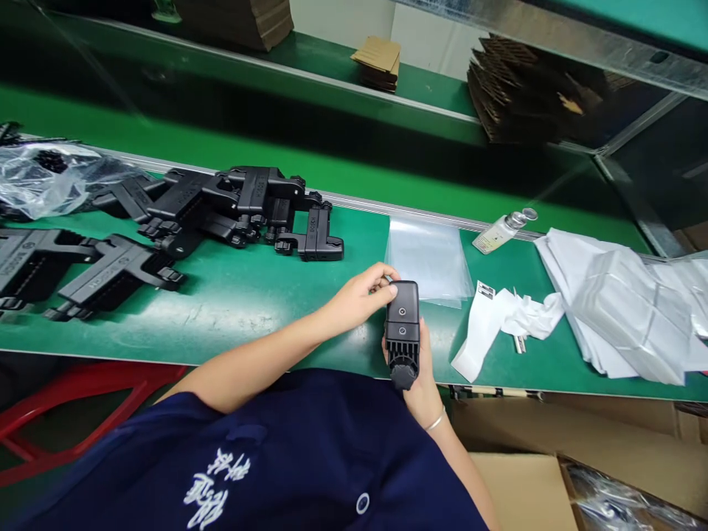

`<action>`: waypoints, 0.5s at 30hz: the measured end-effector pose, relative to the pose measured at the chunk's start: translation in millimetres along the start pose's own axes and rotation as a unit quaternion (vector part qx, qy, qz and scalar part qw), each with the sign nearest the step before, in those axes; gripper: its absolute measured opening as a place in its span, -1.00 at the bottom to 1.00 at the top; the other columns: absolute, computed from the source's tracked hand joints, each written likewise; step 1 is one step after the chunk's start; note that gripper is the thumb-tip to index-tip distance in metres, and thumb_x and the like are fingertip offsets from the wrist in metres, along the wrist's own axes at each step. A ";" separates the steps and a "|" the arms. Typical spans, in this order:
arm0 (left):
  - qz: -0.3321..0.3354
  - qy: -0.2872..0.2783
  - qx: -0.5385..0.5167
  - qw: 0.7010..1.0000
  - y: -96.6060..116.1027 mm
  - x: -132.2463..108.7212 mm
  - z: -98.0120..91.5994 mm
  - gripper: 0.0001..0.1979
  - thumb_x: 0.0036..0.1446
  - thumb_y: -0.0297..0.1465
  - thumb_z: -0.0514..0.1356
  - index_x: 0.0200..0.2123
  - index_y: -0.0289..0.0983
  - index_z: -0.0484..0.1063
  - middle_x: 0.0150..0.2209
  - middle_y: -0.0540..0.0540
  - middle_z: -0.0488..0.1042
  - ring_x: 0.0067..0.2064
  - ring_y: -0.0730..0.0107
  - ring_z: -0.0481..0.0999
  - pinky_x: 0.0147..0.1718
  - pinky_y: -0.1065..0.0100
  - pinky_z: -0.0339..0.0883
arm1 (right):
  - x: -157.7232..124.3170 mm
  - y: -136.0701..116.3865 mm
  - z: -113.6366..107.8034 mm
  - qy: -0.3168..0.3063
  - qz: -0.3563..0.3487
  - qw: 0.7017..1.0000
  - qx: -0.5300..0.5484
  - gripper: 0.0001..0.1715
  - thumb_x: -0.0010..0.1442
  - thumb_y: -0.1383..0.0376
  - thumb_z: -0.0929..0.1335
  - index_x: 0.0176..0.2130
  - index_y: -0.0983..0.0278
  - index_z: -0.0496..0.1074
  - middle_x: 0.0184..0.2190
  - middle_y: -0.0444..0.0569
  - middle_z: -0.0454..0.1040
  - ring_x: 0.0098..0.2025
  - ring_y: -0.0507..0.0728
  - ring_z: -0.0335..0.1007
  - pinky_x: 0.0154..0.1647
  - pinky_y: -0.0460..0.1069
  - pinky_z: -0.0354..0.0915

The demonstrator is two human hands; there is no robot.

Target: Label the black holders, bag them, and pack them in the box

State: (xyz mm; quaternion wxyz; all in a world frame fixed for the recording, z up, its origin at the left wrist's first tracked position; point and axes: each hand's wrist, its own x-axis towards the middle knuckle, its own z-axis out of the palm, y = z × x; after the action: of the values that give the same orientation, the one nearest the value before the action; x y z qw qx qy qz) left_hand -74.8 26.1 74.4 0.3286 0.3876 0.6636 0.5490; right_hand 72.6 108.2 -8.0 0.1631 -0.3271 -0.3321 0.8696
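Observation:
In front of my body I hold a black plastic device (403, 317) with two round screws on its face and ribs above a round knob at its near end. My right hand (425, 394) is wrapped round it from beneath and the right side. My left hand (368, 295) has its thumb and curled fingers on its far left corner. Just beyond lies a stack of clear plastic bags (428, 258). On the left is a pile of black plastic clamp mounts (188, 199) marked BOSCH, with one more mount (318, 236) at its right end.
A bottle (498, 232) lies tilted at the back. Right of my hands are a white label strip (481, 332), crumpled white paper (534, 316) and wrapped plastic bundles (636, 310). Cardboard pieces (379, 63) stand on the shelf. An open carton (514, 479) is below the bench, a red stool (71, 405) at left.

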 end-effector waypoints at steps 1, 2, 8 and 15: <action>-0.004 0.005 0.003 1.000 1.3 1.7 -0.6 -0.73 0.20 -0.20 0.06 -0.15 -0.26 0.34 -0.37 0.00 0.42 -0.29 0.34 0.41 -0.20 0.29 0.31 | -0.6 1.8 0.7 0.006 0.016 1.000 0.020 -0.61 0.15 -0.07 0.36 -0.27 0.17 0.50 -0.40 -0.14 0.58 -0.37 0.10 0.54 -0.29 0.02 0.52; -0.005 0.006 0.006 1.000 2.4 2.8 -1.4 -0.73 0.21 -0.19 0.05 -0.18 -0.26 0.35 -0.41 0.02 0.39 -0.33 0.36 0.39 -0.25 0.32 0.30 | -1.0 2.9 1.6 0.014 0.032 0.999 0.040 -0.64 0.14 -0.04 0.37 -0.28 0.17 0.50 -0.42 -0.16 0.58 -0.41 0.08 0.52 -0.31 0.00 0.52; 0.024 -0.037 0.027 0.999 2.8 -9.3 -9.7 -0.53 0.23 -0.10 0.05 0.08 -0.27 0.31 -0.12 -0.14 0.50 -0.09 0.18 0.48 -0.08 0.22 0.33 | -3.8 -3.0 3.4 0.022 0.003 0.999 0.037 -0.57 0.06 -0.10 0.41 -0.24 0.15 0.50 -0.33 -0.14 0.60 -0.28 0.13 0.54 -0.12 0.06 0.49; 0.021 -0.109 0.082 0.990 -8.9 -45.5 -21.7 -0.07 0.05 -0.26 0.31 0.39 -0.19 -0.11 0.18 -0.24 0.35 0.12 0.02 0.43 0.13 0.12 0.26 | -20.5 -23.7 -4.8 -0.035 -0.238 0.967 -0.089 -0.18 -0.20 -0.02 0.58 0.00 0.12 0.36 -0.07 0.01 0.56 0.02 0.24 0.47 0.12 0.22 0.33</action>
State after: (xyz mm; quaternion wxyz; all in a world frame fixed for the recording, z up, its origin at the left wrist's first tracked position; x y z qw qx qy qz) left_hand -72.9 -24.9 70.1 0.3546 0.4842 0.6585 0.4540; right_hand 92.5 117.4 14.9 0.3237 -0.2208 -0.4821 0.7836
